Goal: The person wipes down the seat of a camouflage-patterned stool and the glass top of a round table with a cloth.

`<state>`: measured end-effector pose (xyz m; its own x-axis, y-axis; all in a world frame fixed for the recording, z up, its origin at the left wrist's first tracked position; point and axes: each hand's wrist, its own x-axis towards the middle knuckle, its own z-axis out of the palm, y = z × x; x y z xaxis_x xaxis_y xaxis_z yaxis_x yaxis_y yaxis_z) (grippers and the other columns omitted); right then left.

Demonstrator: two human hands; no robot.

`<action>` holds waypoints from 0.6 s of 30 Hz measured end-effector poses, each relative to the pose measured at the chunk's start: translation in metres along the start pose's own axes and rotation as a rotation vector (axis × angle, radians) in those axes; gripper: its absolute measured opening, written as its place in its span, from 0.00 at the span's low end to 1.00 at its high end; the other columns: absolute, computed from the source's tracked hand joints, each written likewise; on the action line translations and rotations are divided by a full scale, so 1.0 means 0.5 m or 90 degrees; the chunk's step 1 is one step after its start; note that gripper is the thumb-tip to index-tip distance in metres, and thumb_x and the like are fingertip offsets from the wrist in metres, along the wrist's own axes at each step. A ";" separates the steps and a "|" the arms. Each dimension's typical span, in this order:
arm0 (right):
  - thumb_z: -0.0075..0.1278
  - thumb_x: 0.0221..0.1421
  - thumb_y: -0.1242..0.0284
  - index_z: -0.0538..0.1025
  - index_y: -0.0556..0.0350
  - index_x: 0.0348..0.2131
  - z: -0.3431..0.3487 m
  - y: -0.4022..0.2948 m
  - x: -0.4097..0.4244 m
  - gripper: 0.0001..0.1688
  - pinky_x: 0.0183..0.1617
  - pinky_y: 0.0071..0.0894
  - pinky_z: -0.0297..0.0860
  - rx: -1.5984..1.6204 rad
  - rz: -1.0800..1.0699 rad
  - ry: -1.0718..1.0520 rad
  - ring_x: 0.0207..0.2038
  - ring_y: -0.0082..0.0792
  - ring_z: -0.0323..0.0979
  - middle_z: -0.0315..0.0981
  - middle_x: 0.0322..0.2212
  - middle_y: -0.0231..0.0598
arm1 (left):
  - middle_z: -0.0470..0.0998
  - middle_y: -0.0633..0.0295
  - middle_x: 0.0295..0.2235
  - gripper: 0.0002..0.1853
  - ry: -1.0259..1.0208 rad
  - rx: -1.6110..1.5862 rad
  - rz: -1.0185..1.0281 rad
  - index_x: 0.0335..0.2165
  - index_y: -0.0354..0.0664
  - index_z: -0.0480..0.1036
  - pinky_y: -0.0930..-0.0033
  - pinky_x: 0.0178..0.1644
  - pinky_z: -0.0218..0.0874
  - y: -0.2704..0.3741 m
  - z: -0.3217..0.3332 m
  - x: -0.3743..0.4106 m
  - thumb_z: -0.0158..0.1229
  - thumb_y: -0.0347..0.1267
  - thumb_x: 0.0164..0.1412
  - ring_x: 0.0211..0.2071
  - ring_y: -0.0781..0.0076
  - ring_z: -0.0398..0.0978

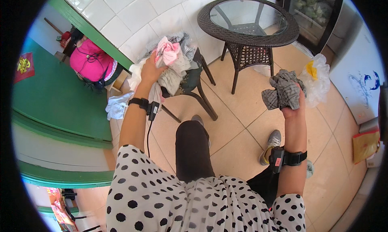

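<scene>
My left hand (pixel 151 70) is at a heap of crumpled clothes on a dark chair (pixel 186 82). Its thumb and fingers sit around a pink-and-white cloth (pixel 167 51), and the fingertips are partly hidden. Beside that cloth are a grey-and-white striped garment (pixel 185 39) and a pale patterned cloth (pixel 172 80). Off to the right, my right hand (pixel 294 106) holds up a bunched grey checked cloth (pixel 283 91), which covers most of the fingers. Just behind it, a translucent plastic bag (pixel 318 80) with a yellow patch is on the floor.
A round wicker table (pixel 248 39) with a glass top stands ahead by the tiled wall. On the left, a person in a pink top (pixel 91 60) is beyond a green-framed opening beside a green surface (pixel 60 107). A white appliance (pixel 359 71) stands right, near a tan-and-red bag (pixel 365 147).
</scene>
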<state>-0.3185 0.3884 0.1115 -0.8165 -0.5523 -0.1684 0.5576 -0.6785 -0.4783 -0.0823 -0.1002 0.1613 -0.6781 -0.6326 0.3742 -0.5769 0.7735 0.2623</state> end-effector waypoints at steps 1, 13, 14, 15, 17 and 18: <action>0.36 0.66 0.64 0.73 0.58 0.46 -0.001 0.001 0.002 0.20 0.49 0.46 0.73 0.003 0.002 -0.006 0.44 0.43 0.75 0.77 0.42 0.43 | 0.73 0.44 0.51 0.48 -0.018 -0.017 -0.046 0.61 0.48 0.59 0.54 0.54 0.61 -0.005 -0.008 0.016 0.71 0.46 0.43 0.52 0.45 0.71; 0.43 0.61 0.64 0.75 0.55 0.42 0.005 0.002 0.010 0.17 0.48 0.44 0.72 0.009 -0.022 -0.028 0.43 0.39 0.75 0.78 0.39 0.38 | 0.77 0.61 0.42 0.19 0.182 -0.904 -0.176 0.52 0.44 0.67 0.61 0.42 0.71 -0.180 -0.142 0.053 0.53 0.27 0.62 0.40 0.64 0.77; 0.43 0.61 0.64 0.75 0.55 0.42 0.006 0.003 0.009 0.17 0.48 0.44 0.72 0.007 -0.017 -0.015 0.43 0.39 0.75 0.78 0.39 0.38 | 0.78 0.60 0.40 0.15 0.177 -0.974 -0.156 0.49 0.44 0.69 0.61 0.42 0.72 -0.188 -0.158 0.054 0.51 0.34 0.64 0.39 0.62 0.77; 0.43 0.61 0.64 0.75 0.55 0.42 0.007 0.003 0.008 0.16 0.48 0.44 0.72 0.007 -0.011 -0.005 0.43 0.39 0.75 0.78 0.39 0.38 | 0.78 0.60 0.39 0.15 0.156 -1.003 -0.151 0.48 0.44 0.69 0.61 0.42 0.72 -0.210 -0.188 0.054 0.50 0.36 0.65 0.39 0.63 0.77; 0.43 0.62 0.64 0.75 0.55 0.41 0.006 0.007 0.012 0.16 0.48 0.43 0.72 0.011 -0.001 -0.018 0.42 0.38 0.76 0.78 0.38 0.37 | 0.78 0.61 0.36 0.16 0.133 -1.044 -0.133 0.45 0.46 0.70 0.63 0.41 0.72 -0.255 -0.243 0.050 0.48 0.42 0.65 0.37 0.63 0.77; 0.43 0.62 0.64 0.75 0.55 0.41 0.013 0.005 0.007 0.16 0.47 0.43 0.72 0.008 -0.011 -0.002 0.41 0.38 0.76 0.78 0.38 0.37 | 0.78 0.61 0.34 0.16 0.127 -1.060 -0.119 0.43 0.47 0.71 0.63 0.40 0.71 -0.268 -0.260 0.051 0.47 0.45 0.65 0.35 0.64 0.77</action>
<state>-0.3191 0.3817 0.1152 -0.8255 -0.5420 -0.1575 0.5453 -0.6938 -0.4703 0.0369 -0.2152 0.2512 -0.5212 -0.8004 0.2961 0.5249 -0.0270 0.8507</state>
